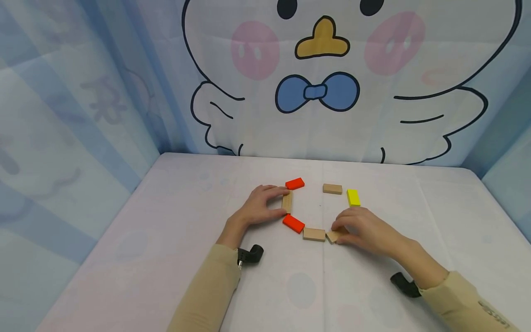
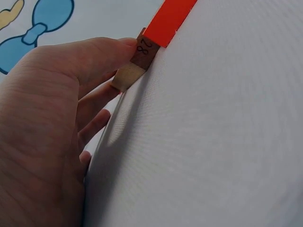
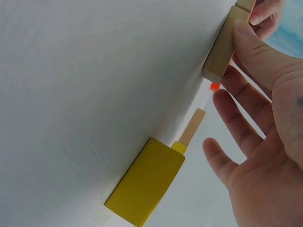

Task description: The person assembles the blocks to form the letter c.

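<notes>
Right, hands & blocks on the table (image 1: 166,221):
Left hand (image 1: 255,210): thumb & fingers pinch a plain wood block (image 1: 287,201) by its ends; block lies flat, left side of the ring.
Right hand (image 1: 365,230): fingertips curled on another wood block (image 1: 334,236), bottom-right of ring, thumb on its end in the wrist view.
Ring, other pcs: red block (image 1: 295,183) just above the left hand's block, second red block (image 1: 293,223) just below it, wood block (image 1: 314,234) btwn that red one & the right hand's.
Far side: wood block (image 1: 332,188) w/ yellow block (image 1: 353,197) just beside, near right fingertips.
Backdrop: cartoon bird curtain (image 1: 323,78).
</notes>
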Available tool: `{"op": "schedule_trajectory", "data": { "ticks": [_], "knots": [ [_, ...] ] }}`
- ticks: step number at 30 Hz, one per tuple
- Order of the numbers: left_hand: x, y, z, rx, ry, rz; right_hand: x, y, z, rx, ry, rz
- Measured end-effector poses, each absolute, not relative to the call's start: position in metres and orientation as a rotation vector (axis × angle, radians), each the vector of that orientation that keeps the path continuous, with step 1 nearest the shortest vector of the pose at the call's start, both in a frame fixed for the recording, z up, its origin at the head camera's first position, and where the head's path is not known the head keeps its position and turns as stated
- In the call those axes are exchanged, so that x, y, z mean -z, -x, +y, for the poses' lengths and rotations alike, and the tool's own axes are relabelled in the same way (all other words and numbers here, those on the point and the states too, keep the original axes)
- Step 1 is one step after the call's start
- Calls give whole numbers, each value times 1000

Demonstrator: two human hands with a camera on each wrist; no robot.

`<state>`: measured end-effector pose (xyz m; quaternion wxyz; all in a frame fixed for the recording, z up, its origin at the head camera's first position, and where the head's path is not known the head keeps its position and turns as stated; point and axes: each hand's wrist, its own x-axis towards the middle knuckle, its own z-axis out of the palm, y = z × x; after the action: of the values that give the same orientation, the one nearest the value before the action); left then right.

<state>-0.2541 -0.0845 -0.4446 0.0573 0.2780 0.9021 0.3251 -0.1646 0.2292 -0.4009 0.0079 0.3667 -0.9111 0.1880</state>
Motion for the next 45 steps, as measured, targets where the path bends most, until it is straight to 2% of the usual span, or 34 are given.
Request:
{"op": "schedule_trajectory", "data": {
  "ticks": [18,37,45],
  "knots": [
    [445,254,-85,-997,-821,2727,402,166,231,-627,-1164,-2815],
    [444,254,-86,-989,-855,2736,385,158,262,-625,-807,-2942],
    [445,254,-85,-988,-855,2740,388,151,282,-611,-747,-2972]
  ]
}}
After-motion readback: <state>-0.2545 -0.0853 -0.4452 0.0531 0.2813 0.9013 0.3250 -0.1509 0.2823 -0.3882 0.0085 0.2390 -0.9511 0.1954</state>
